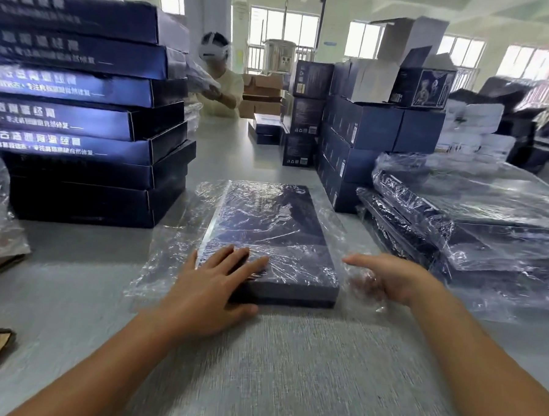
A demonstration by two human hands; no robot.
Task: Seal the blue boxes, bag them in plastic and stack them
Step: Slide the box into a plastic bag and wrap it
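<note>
Wearer: only 2 arms in shot. L forearm (99, 373) & R forearm (481, 371) bare all the way to lower frame edge, bare at the wrists too. Both slim, smooth. Wide-angle lens stretches them broad twd the bottom corners, narrowing to the wrists. Left hand (211, 295): back showing, 4 fingers + thumb, knuckles faint; nail detail too soft to read. Right hand (387, 277): seen edge-on, thumb side; lower fingers blurred, detail n/a. Slight motion blur on both.
</note>
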